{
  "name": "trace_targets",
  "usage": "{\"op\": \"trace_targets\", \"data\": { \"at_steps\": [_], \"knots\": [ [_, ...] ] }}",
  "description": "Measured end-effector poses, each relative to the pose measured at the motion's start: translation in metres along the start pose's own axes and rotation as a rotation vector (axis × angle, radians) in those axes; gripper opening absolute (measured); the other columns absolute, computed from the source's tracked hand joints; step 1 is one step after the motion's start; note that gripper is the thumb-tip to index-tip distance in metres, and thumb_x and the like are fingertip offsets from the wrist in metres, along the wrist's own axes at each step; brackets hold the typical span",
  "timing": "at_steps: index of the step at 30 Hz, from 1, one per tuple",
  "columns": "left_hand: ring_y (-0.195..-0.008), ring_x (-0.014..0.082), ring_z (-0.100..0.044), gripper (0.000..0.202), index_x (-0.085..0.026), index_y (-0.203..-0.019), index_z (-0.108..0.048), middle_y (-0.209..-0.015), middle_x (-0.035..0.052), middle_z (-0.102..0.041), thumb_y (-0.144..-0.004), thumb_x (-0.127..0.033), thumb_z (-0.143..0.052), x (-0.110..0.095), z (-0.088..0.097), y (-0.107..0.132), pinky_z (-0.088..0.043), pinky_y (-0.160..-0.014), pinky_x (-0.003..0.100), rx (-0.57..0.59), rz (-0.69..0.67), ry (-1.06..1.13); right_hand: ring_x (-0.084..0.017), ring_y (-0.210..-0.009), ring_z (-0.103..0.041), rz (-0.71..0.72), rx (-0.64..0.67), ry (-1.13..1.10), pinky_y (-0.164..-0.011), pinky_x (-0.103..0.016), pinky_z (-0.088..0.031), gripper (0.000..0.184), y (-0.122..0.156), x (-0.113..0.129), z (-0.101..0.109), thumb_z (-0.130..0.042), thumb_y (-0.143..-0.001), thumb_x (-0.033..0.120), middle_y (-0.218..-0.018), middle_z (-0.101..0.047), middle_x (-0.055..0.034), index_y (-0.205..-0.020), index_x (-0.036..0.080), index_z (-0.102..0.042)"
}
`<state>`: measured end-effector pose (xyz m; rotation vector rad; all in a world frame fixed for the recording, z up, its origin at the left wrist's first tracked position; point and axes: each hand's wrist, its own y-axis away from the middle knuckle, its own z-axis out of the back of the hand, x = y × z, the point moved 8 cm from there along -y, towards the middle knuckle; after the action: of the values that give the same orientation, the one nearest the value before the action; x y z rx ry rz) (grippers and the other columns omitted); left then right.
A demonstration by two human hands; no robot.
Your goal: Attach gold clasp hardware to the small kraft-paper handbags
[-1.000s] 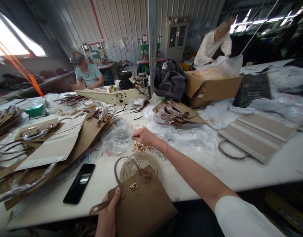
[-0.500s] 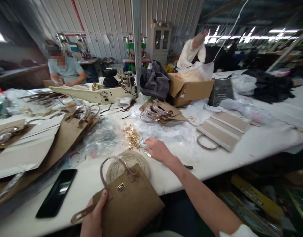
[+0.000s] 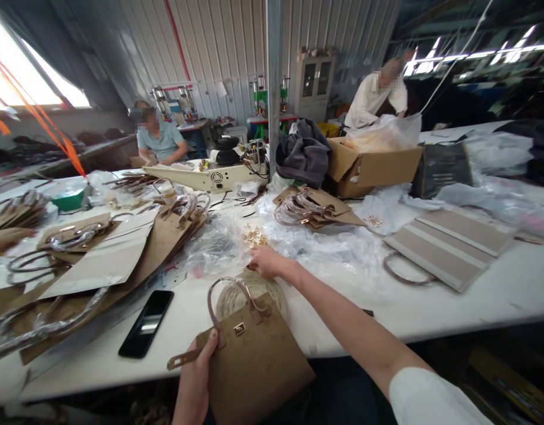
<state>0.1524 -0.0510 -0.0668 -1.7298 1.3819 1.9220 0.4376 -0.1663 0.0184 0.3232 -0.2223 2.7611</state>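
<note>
My left hand (image 3: 196,378) grips a brown handbag panel (image 3: 258,360) at its left edge, thumb on the front. The panel is tilted over the table's near edge. It bears a looped handle (image 3: 211,295), a small gold clasp (image 3: 240,329) and a strap (image 3: 183,358) sticking out to the left. My right hand (image 3: 266,261) is stretched forward to a pile of small gold metal fittings (image 3: 255,236), fingers bent down and drawn together at its near side. Its fingertips are partly hidden, and anything between them is too small to tell. Under the panel's top lies a coil of pale cord (image 3: 227,298).
A black phone (image 3: 146,324) lies left of the panel. Stacked bag panels (image 3: 134,254) cover the left, with more panels (image 3: 318,206) behind the fittings and one (image 3: 449,245) at right. Beyond are a carton (image 3: 378,168) and two people. Another person's arm (image 3: 8,239) shows at far left.
My view has swung left, so things appear farther right. My right hand has moved into the gold fittings' near side, its fingers now pointing down. My left hand keeps its hold on the handbag panel.
</note>
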Motion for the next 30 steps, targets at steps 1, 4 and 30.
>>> {"op": "trace_targets", "data": {
  "at_steps": [1,4,30],
  "knots": [
    [-0.115,0.0358,-0.074,0.06,-0.019,-0.114,-0.077,-0.118,0.0092,-0.083,-0.075,-0.061,-0.092,-0.001,0.0,0.001,-0.056,-0.101,0.046,-0.004,-0.005,0.003,-0.025,-0.109,-0.068,-0.005,0.002,0.013,-0.099,-0.032,-0.048,0.018,-0.001,-0.004,0.001,-0.071,-0.096,0.017,-0.107,-0.08,-0.0092,-0.101,0.022,-0.088],
    [-0.11,0.0343,-0.074,0.058,-0.018,-0.11,-0.078,-0.112,0.0084,-0.083,-0.074,-0.061,-0.092,-0.004,0.0,0.003,-0.056,-0.098,0.044,-0.014,-0.032,-0.001,-0.025,-0.105,-0.069,-0.039,0.011,0.046,-0.096,-0.032,-0.048,0.014,0.003,-0.016,0.006,-0.073,-0.096,0.02,-0.108,-0.081,-0.0108,-0.095,0.02,-0.087],
    [-0.112,0.0326,-0.071,0.059,-0.019,-0.116,-0.077,-0.117,0.0095,-0.081,-0.08,-0.063,-0.089,0.001,0.005,-0.002,-0.052,-0.105,0.045,0.006,-0.064,-0.008,-0.024,-0.098,-0.07,-0.225,0.036,0.053,-0.085,-0.031,-0.048,0.02,0.054,-0.018,0.031,-0.071,-0.094,0.017,-0.105,-0.08,-0.0068,-0.102,0.027,-0.087]
  ]
}}
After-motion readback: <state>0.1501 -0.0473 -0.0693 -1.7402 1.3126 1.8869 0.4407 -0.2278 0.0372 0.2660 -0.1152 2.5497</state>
